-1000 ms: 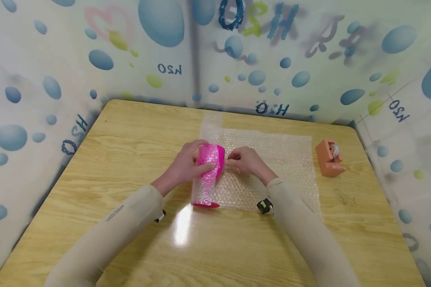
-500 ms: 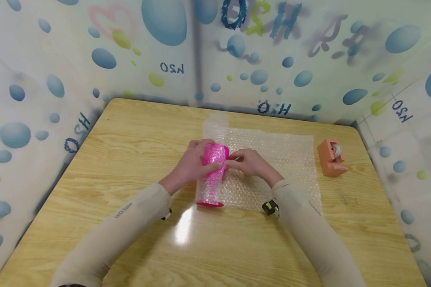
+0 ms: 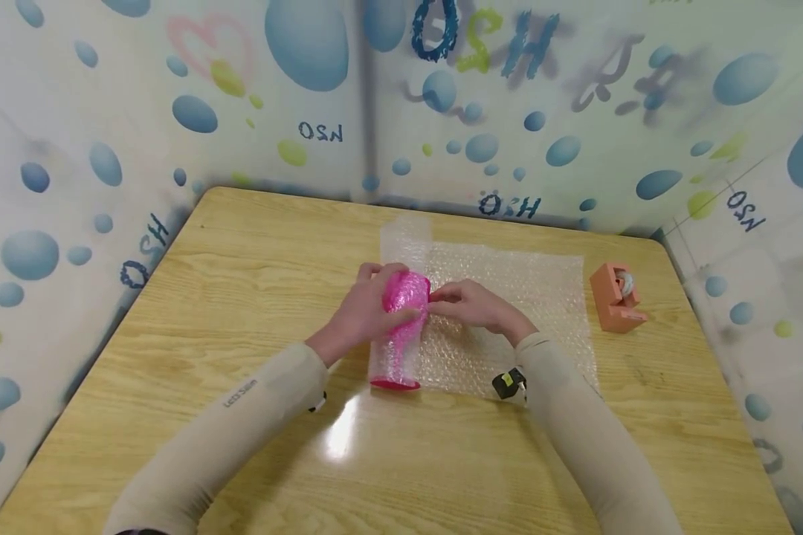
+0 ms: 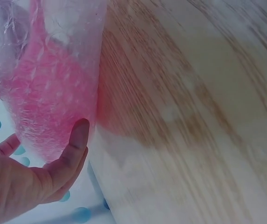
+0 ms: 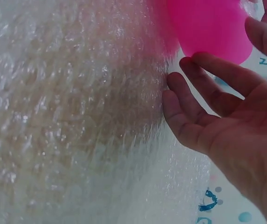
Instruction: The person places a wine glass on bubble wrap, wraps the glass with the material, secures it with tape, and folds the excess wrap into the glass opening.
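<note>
One bubble-wrapped pink vessel point(image 3: 405, 293) lies near-to-far between left fingers point(image 4: 70, 151) curled round it and right fingers point(image 5: 231, 76) loosely spread, touching it.

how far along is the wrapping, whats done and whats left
Done: bubble wrap already covers much of the pink cup. In hand: the left hand grips the wrapped cup, and the right hand has its fingertips at the cup's wide end. Left, probably: rolling up the wrap spread flat on the table, then perhaps taping, since the tape dispenser stands apart from both hands.
</note>
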